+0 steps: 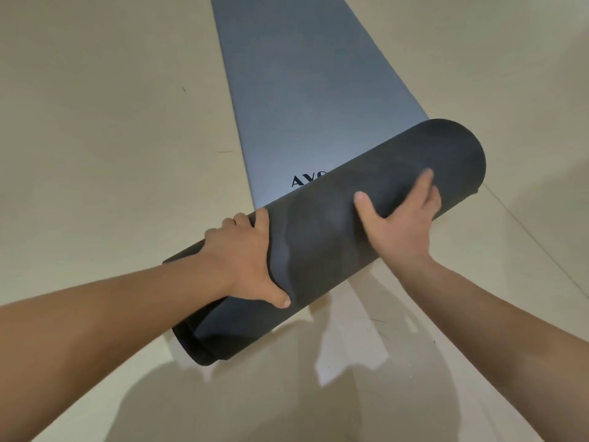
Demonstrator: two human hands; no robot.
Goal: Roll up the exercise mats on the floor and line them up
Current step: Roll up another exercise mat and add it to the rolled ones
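Left hand (251, 260), lower centre of frame: fingers curled over the far side of the roll, thumb splayed on the near side, gripping the mat (350, 202). Right hand (401, 218), right of centre: palm down on top of the roll, thumb out, fingers laid forward and spread, pressing, not clutching. Fingertips were blurred.

Mat lay across mid-frame, running on a diagonal from lower left to centre right. Only the near end was rolled, into a fat, loose cylinder. At the lower-left end the layers showed as a slack spiral, not tight. Outer face was charcoal, matte and rubbery, with a soft dent between the two hands.

Beyond the roll, the unrolled length ran flat up to the top edge of frame. Its upper face was smooth blue-grey with a slight sheen. Dark lettering (307, 180) sat at the roll's edge, partly covered.

Floor (95, 122) was pale cream, hard and glossy, with faint reflections at the bottom.

Progress, by my estimate: early. Most of this mat was left to roll. No other mats were in view, and no lining up was seen.
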